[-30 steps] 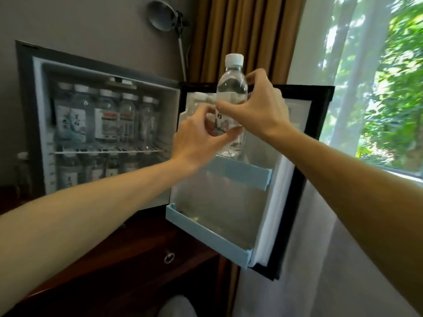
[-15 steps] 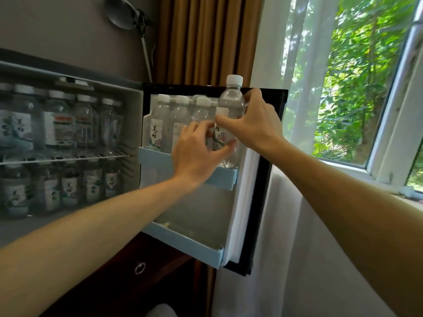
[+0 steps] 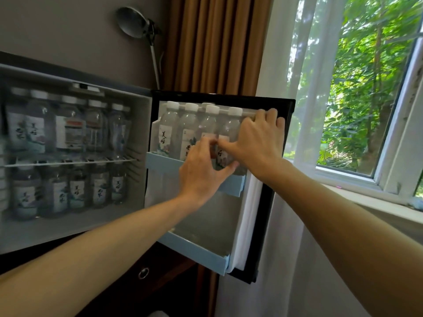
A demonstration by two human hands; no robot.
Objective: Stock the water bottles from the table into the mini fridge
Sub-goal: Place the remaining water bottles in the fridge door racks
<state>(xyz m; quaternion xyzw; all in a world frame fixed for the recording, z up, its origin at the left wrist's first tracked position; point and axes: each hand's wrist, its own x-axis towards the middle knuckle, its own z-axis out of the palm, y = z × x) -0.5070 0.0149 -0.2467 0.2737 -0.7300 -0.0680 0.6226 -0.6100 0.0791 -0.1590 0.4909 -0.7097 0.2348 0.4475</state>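
Bottles (image 3: 169, 130) stand four abreast in door shelf (image 3: 160, 160), left hand (image 3: 201, 170) and right hand (image 3: 256, 143) gripping rightmost bottle (image 3: 230, 126).

Single head-worn wide-angle view, close range, facing the open mini fridge (image 3: 75, 156); door shelf (image 3: 231, 186) at frame centre, window (image 3: 357, 92) upper right, forearms entering from bottom.

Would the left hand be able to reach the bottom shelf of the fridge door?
Probably yes: the left hand is just above the bottom door shelf, the fridge door stands open, nothing blocks the way.
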